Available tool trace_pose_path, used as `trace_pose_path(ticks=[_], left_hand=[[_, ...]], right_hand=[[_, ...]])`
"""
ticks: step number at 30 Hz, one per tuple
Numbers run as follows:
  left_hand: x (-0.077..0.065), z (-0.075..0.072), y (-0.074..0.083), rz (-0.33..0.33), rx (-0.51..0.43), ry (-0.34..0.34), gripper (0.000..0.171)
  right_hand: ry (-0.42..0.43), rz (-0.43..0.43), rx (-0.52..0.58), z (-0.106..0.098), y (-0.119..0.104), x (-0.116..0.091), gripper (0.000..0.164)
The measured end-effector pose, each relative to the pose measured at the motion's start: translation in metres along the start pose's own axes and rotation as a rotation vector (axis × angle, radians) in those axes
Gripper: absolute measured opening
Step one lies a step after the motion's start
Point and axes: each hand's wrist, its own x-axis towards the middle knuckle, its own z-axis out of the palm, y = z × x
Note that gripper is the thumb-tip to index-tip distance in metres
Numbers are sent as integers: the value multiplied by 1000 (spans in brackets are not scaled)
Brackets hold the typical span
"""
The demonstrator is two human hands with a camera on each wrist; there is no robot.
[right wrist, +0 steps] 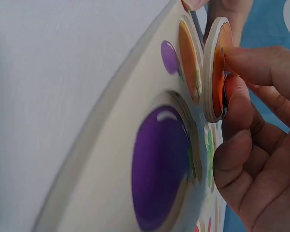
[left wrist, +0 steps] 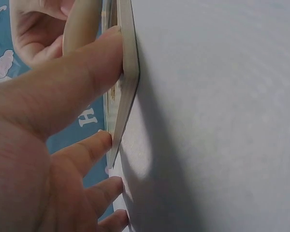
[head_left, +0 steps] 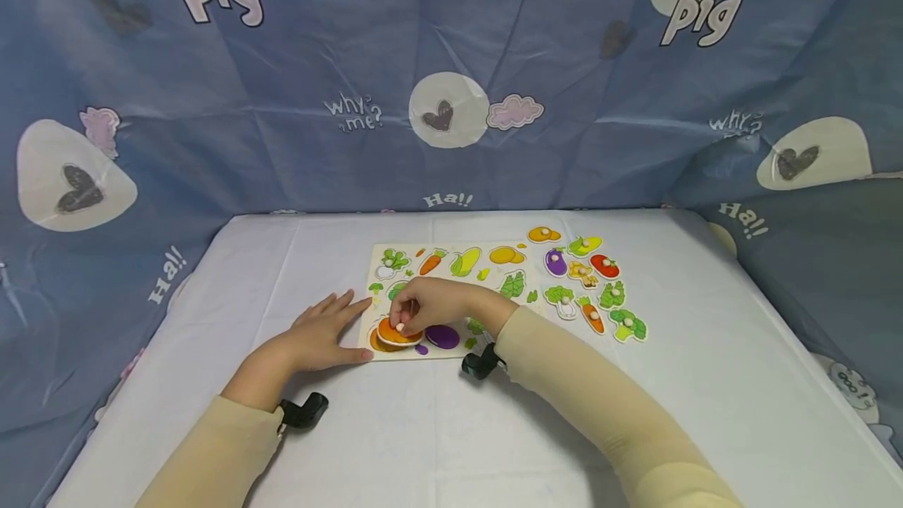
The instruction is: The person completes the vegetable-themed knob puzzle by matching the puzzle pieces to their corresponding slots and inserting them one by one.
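Note:
Thumb and fingertips of my right hand (head_left: 433, 300) pinch the white knob of an orange vegetable puzzle piece (right wrist: 216, 77). The piece is tilted over an orange picture of like colour at the near left corner of the puzzle board (head_left: 451, 353), partly covering it in the head view. My left hand (head_left: 317, 335) lies at the board's left side, fingers spread; its thumb presses the board's edge near the corner, in the left wrist view. Beside the orange picture is a purple eggplant picture (right wrist: 157, 169). My right hand and forearm hide the board's middle.
Right of the board lie several loose knobbed pieces, among them an eggplant (head_left: 555, 263), a tomato (head_left: 604, 266), a carrot (head_left: 592, 318) and a broccoli (head_left: 631, 326). A white cloth covers the table (head_left: 423, 429). Blue printed fabric (head_left: 317, 171) hangs behind and at both sides.

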Motion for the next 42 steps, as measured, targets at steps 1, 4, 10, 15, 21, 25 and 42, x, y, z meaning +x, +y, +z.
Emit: trace_pose_path(ticks=[1, 4, 10, 15, 21, 25, 42], left_hand=[[0, 0, 0, 1, 1, 1, 97], [0, 0, 0, 2, -1, 1, 97], [-1, -1, 0, 5, -4, 5, 97], [-1, 0, -1, 4, -5, 8, 97], [0, 1, -2, -2, -4, 7, 97], [0, 1, -2, -4, 1, 4, 97], [0, 0, -1, -1, 2, -3, 97]], right_hand=[[-4, 7, 6, 1, -1, 2, 11], [-18, 16, 29, 4, -2, 8, 11], [-16, 18, 24, 11, 0, 17, 10], [-4, 43, 3, 13, -3, 19, 9], [1, 66, 8, 13, -5, 18, 10], [-6, 81, 16, 13, -4, 18, 12], [15, 99, 10, 15, -2, 17, 12]])
